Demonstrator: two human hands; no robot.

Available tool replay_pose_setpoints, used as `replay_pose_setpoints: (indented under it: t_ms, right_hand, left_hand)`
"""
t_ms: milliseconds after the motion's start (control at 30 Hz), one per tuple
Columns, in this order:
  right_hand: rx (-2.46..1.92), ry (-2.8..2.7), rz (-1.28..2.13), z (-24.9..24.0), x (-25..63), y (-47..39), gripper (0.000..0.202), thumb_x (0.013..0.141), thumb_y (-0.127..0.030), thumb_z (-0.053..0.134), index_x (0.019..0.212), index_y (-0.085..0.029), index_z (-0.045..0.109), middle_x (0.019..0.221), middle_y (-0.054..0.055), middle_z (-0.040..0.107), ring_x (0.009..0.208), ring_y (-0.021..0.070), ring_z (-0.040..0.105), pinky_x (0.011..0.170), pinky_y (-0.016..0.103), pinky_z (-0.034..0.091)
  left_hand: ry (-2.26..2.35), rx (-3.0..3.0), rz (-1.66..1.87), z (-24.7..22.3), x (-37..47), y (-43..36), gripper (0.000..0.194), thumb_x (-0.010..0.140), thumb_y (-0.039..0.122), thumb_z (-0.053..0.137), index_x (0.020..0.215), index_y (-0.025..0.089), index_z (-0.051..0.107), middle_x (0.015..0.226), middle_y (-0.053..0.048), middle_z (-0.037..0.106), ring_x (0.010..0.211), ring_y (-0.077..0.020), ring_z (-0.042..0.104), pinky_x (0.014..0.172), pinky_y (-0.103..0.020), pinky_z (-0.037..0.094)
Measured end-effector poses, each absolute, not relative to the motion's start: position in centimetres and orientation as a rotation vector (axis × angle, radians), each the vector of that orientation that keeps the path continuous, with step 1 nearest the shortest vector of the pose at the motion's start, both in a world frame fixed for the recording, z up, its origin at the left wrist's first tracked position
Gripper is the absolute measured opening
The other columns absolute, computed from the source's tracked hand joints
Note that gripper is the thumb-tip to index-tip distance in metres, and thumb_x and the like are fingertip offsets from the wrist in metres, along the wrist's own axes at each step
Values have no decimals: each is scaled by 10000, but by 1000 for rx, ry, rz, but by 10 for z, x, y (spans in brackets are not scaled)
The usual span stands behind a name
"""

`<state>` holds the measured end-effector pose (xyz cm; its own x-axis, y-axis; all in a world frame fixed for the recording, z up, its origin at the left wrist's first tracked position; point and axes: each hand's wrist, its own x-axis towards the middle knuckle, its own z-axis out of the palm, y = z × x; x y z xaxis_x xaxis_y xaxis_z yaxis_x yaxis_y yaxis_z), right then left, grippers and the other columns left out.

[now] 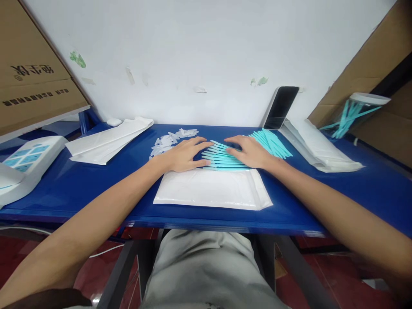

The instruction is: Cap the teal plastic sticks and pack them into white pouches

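A row of thin teal sticks point(222, 158) with paler left tips lies roughly side by side in the middle of the blue table. At its left end rests my left hand point(185, 155), fingers stretched out and thumb near the stick tips. My right hand point(249, 151) reaches over the right part of the row with its fingers apart; its palm hides the sticks' right ends. Just in front of the row lies a flat white padded envelope point(210, 189). Small translucent white pieces point(169, 141) are scattered beyond my left hand. Behind my right hand spreads a loose pile of teal sticks point(272, 143).
White envelopes lie at left point(109, 139) and right point(322, 143). A phone point(281, 107) leans on the wall. A clear jar point(357, 113) with teal sticks lies right. A white device point(35, 161) and a cardboard box point(38, 68) stand left.
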<state>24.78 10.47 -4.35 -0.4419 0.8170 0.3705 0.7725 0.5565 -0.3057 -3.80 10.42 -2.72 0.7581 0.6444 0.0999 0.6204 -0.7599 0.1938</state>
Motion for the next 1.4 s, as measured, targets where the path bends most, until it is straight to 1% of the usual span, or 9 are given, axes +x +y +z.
replay_pose_setpoints:
  t_ms: [67,200,400,500,600,733,833,1100,1400]
  right_hand:
    - [-1231,-2399,156,-47,249,106,524,1010,-440,494,1368,-118,701,1386,156,712,1250,355,672,1081,515,501]
    - [-1221,-2418,168,-48,249,105,518,1023,-436,471,1370,-130,703,1362,151,726,1222,355,686,1063,521,514]
    - [-1192,-2474,183,-44,248,101,573,1038,-482,432,1404,-115,676,1377,164,712,1256,354,665,1092,513,495]
    - [-1184,-2530,255,-39,249,96,642,1020,-567,463,1489,-151,606,1482,161,642,1354,372,595,1143,541,450]
    - [-1185,-2613,332,-34,251,90,791,973,-680,515,1595,-193,476,1598,165,528,1447,395,501,1183,587,393]
    - [-1202,-2665,332,-33,254,89,936,892,-767,589,1645,-246,393,1656,165,451,1506,435,414,1199,651,338]
    - [-1165,-2690,327,-34,256,92,978,854,-774,638,1652,-270,379,1659,154,450,1499,443,421,1200,666,329]
    - [-1109,-2642,342,-33,257,91,933,854,-737,676,1627,-275,431,1618,143,511,1453,450,475,1172,667,360]
    - [-1122,-2670,307,-33,255,89,912,878,-755,622,1620,-256,442,1594,155,532,1410,451,509,1144,652,379]
  left_hand:
    - [1023,2786,207,-26,-38,103,831,987,785,382,1627,256,344,1691,-152,326,1516,-395,367,1237,-554,307]
    - [1050,2734,140,-25,-37,102,872,957,806,427,1651,295,294,1747,-131,213,1570,-409,273,1259,-590,250]
    - [1046,2697,101,-25,-37,101,914,933,839,440,1661,310,282,1766,-107,168,1598,-397,219,1290,-571,198]
    - [1053,2680,71,-24,-35,99,943,922,853,439,1674,313,257,1773,-95,142,1608,-405,185,1296,-577,176]
    - [1040,2671,54,-24,-33,98,950,926,847,441,1687,325,218,1782,-83,82,1623,-407,130,1299,-598,144]
    - [969,2682,90,-27,-31,100,947,943,801,485,1699,333,162,1779,-89,9,1636,-398,65,1296,-632,117]
    - [937,2685,119,-29,-32,103,946,947,793,497,1700,337,151,1775,-105,4,1636,-401,48,1282,-665,118]
    - [961,2670,100,-28,-31,103,987,928,810,514,1704,334,134,1770,-114,-2,1634,-411,35,1278,-676,123]
    - [973,2654,111,-30,-30,106,1016,904,811,548,1702,327,147,1773,-116,30,1637,-399,43,1289,-658,114]
